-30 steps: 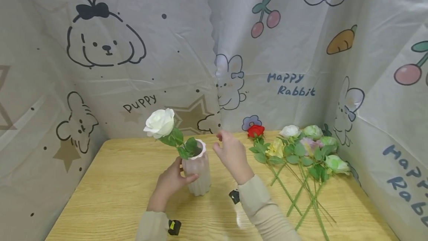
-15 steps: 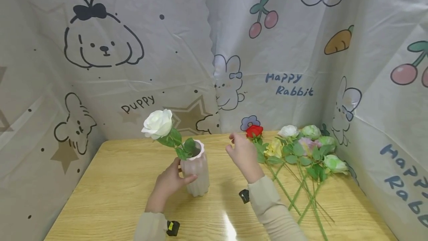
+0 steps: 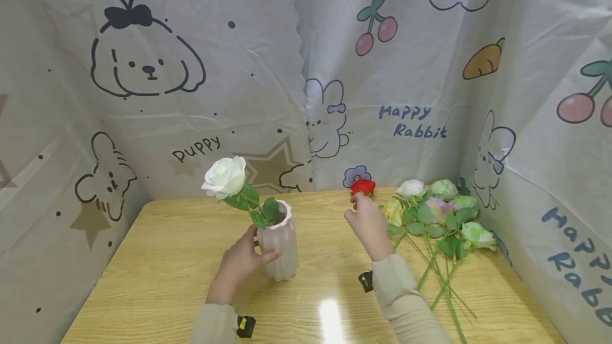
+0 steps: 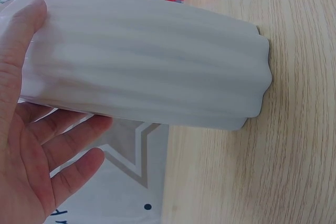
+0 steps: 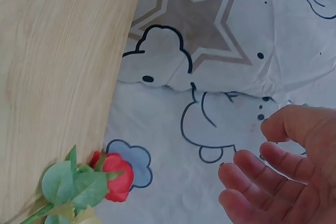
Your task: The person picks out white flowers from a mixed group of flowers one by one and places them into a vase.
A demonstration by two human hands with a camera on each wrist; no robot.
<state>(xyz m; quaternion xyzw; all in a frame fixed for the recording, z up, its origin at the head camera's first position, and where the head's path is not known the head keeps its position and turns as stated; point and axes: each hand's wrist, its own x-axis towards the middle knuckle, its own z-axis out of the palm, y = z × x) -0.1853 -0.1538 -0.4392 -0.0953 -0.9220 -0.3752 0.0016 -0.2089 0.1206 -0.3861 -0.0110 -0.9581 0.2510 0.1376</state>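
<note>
A ribbed pale vase (image 3: 281, 251) stands upright on the table, holding one white rose (image 3: 224, 177) that leans left over its rim. My left hand (image 3: 244, 259) grips the vase's side; in the left wrist view the thumb lies across the vase (image 4: 147, 61) and the fingers curl beneath it. My right hand (image 3: 370, 223) is in the air near the red rose (image 3: 363, 187), covering part of its stem in the head view. In the right wrist view the hand (image 5: 283, 166) has loosely bent fingers and holds nothing, apart from the red rose (image 5: 119, 177).
Several artificial flowers with long green stems lie on the table's right side, among them a yellow one (image 3: 394, 211), a white one (image 3: 411, 188) and a green one (image 3: 478, 233). A printed curtain (image 3: 258, 94) hangs behind the wooden table (image 3: 167, 269) and along both sides.
My right hand has moved right, from beside the vase to the red rose. The left hand, the vase and the white rose have kept their places.
</note>
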